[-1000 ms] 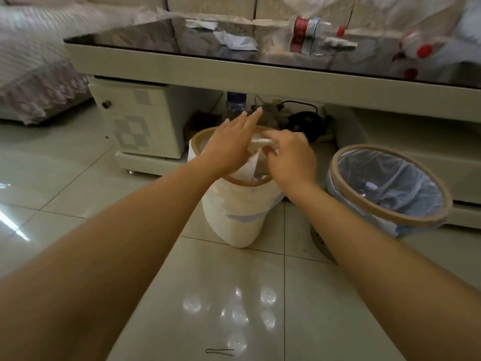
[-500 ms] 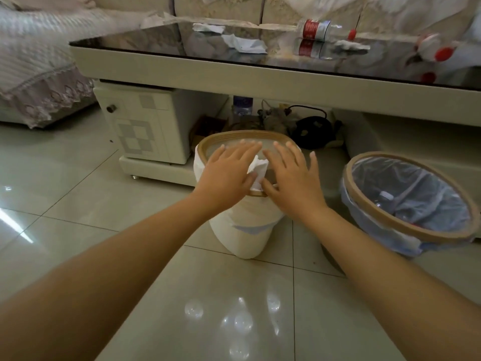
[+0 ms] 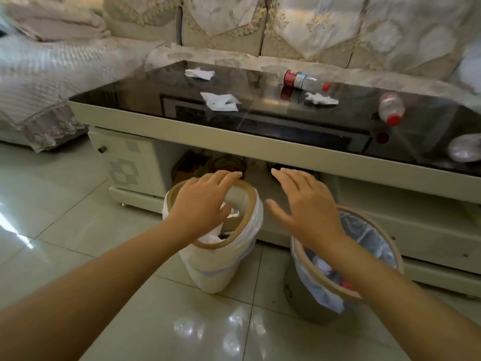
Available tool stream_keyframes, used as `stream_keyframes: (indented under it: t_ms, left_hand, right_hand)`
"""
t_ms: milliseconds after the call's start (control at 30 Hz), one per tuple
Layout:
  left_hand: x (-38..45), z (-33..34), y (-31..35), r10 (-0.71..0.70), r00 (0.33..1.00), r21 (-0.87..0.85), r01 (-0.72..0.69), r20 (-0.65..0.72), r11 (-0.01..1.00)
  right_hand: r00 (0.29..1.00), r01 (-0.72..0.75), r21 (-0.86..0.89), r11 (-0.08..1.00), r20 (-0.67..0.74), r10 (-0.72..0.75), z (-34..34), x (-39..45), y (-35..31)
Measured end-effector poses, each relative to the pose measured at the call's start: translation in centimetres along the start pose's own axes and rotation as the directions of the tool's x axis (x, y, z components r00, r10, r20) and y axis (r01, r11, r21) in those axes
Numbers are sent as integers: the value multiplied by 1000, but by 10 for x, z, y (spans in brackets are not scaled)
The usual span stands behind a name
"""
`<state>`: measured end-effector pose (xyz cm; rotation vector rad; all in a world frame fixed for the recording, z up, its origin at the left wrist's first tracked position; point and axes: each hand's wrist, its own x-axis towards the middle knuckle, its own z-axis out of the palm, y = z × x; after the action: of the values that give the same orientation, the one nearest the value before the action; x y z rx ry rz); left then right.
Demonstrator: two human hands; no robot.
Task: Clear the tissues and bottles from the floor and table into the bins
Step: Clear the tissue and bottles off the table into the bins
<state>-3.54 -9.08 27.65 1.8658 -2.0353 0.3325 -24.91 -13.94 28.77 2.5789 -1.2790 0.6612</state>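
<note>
My left hand [image 3: 201,203] hovers open over the white-lined bin [image 3: 250,201], with crumpled tissue visible inside. My right hand [image 3: 308,207] is open between that bin and the blue-lined bin [image 3: 385,241], which holds bottles. On the black glass table [image 3: 286,121] lie three tissues: one at the back left [image 3: 200,73], one nearer the front [image 3: 220,101], one by the middle [image 3: 321,99]. A red-labelled bottle [image 3: 303,79] lies at the back. A second bottle with a red cap [image 3: 390,108] lies to the right, and a third [image 3: 464,151] at the right edge.
A sofa with lace covers [image 3: 312,29] runs behind the table and a quilted throw [image 3: 52,82] hangs at left. The table has a drawer unit [image 3: 127,162] and a cluttered shelf [image 3: 208,162] underneath. Glossy floor tiles [image 3: 195,327] spread in front of the bins.
Both hands let the tissue drop into the white-lined bin, opened, and moved apart, the right one shifting rightward. The view rose to show the whole tabletop.
</note>
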Motion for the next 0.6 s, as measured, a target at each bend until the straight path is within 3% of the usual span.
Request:
stream_keyframes:
  t_ms: [300, 600]
  left_hand:
    - [56, -87, 22, -6, 999, 140, 11, -34, 990]
    - [109, -88, -51, -24, 1000, 179, 25, -10, 984]
  right_hand:
    - [996, 82, 32, 996, -22, -82, -95, 29, 43]
    - [998, 66, 0, 998, -21, -66, -61, 119, 38]
